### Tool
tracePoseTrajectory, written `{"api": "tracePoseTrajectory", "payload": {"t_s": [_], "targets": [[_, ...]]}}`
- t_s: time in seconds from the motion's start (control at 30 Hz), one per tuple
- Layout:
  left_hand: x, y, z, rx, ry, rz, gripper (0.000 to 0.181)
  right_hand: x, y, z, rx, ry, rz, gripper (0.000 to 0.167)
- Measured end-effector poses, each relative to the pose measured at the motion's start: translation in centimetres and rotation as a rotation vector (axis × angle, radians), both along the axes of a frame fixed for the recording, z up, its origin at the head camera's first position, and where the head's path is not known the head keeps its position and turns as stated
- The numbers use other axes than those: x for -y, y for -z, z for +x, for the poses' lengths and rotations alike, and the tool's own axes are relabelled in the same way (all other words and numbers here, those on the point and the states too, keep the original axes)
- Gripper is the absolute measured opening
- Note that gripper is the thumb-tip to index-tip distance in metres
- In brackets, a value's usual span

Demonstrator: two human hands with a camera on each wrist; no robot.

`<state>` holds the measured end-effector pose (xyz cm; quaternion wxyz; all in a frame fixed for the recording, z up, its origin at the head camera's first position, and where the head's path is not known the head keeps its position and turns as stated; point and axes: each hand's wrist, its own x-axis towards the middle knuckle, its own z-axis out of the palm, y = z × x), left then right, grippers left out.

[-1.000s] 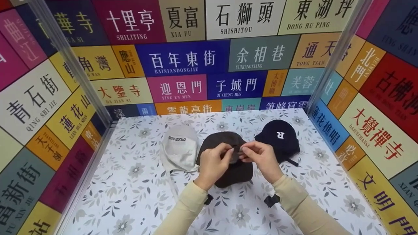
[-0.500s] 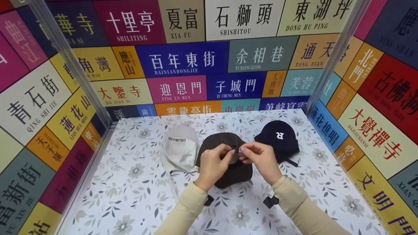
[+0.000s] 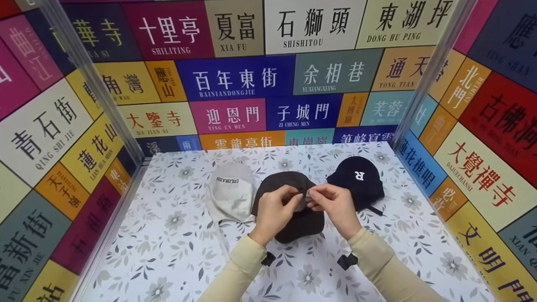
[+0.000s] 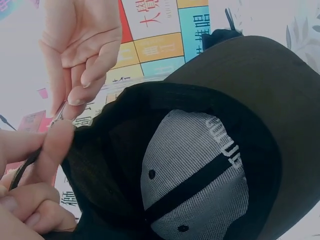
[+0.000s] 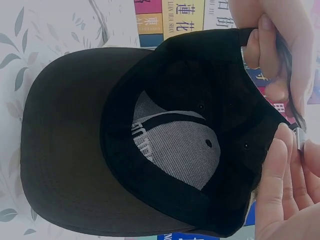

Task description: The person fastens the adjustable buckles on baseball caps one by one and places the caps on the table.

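Left forearm [image 3: 235, 268] and right forearm [image 3: 386, 266] reach forward, angled in toward each other. Left hand [image 3: 272, 214]: thumb and forefinger pinched, other fingers curled. Right hand [image 3: 339, 207]: thumb-to-finger pinch, just beside the left. Fingertips close together; actual contact hard to judge.

Plain pale beige sleeves [image 3: 232, 270], long to the wrists, small black wrist pieces [image 3: 267, 259] beside both cuffs [image 3: 251, 251]

Has a back wall [image 3: 268, 79], left wall [image 3: 63, 126] and right wall [image 3: 482, 138] covered in colourful blocks [image 3: 285, 67] of Chinese and Latin lettering [image 3: 314, 22], with pale posts [image 3: 432, 69] at the corners and a white, grey-flowered tabletop [image 3: 168, 251] between.
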<state>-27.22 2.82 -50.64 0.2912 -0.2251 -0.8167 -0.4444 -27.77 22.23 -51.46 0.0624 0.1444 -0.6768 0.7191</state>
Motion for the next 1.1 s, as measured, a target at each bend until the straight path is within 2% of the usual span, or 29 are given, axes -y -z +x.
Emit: {"api": "tracePoseTrajectory", "payload": {"t_s": [0.23, 0.43, 0.5, 0.67, 0.83, 1.1], "targets": [[0.1, 0.0, -0.2, 0.076, 0.076, 0.067, 0.006, 0.4, 0.1, 0.0, -0.013, -0.016, -0.005, 0.020], [0.2, 0.0, 0.0, 0.182, 0.149, 0.119, 0.005, 0.5, 0.3, 0.1, 0.038, -0.032, -0.082, 0.019], [0.2, -0.1, 0.0, 0.197, 0.158, 0.116, 0.007, 0.5, 0.3, 0.1, 0.057, -0.040, -0.105, 0.021], [0.2, -0.4, 0.3, 0.133, 0.080, 0.021, 0.008, 0.6, 0.2, 0.2, 0.098, -0.045, -0.148, 0.022], [0.2, -0.8, 0.9, 0.058, -0.006, -0.075, 0.008, 1.0, -0.1, 0.6, 0.101, -0.038, -0.145, 0.024], [-0.1, -0.7, 1.2, -0.126, -0.137, -0.127, 0.010, 2.1, -0.6, 1.1, 0.067, 0.033, -0.120, 0.025]]}}
